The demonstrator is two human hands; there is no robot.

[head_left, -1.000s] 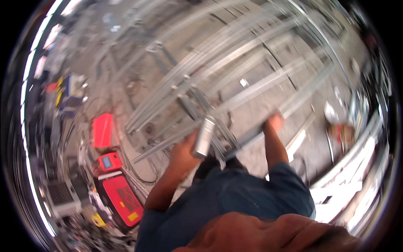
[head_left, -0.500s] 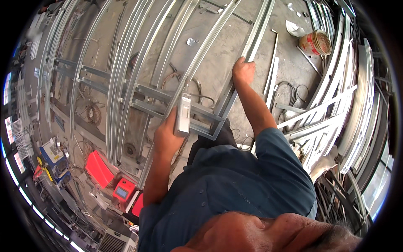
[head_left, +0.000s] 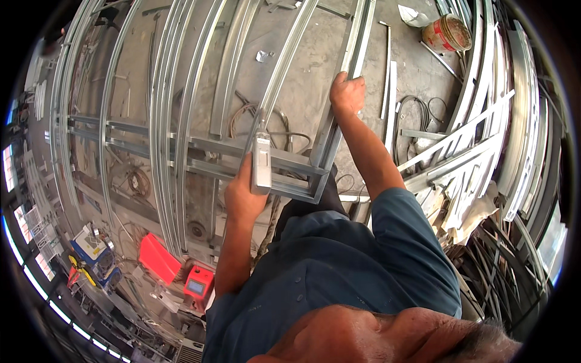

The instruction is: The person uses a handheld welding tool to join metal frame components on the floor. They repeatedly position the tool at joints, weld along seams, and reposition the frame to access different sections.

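Note:
My left hand (head_left: 246, 195) is closed around a silver box-shaped hand tool (head_left: 262, 166) with a narrow nozzle. The nozzle points away from me, at a long galvanised metal channel (head_left: 289, 55) of a frame; whether it touches cannot be told. My right hand (head_left: 348, 95) grips the frame's rightmost long channel (head_left: 359, 41), thumb on top. Two crosspieces (head_left: 284, 160) run leftward from the frame's near right corner, in front of my legs. What the left fingers press on the tool is hidden.
At far right stands a dirty paint bucket (head_left: 446, 34). Loose metal strips (head_left: 466, 151) pile up on the right, beside coiled cable (head_left: 413, 115). Lower left are a red box with a screen (head_left: 198, 287), a red panel (head_left: 159, 259) and a blue machine (head_left: 91, 245).
The whole view has turned slightly, so the bucket sits higher and the red box further right. Both hands keep their grips, with little movement against the frame.

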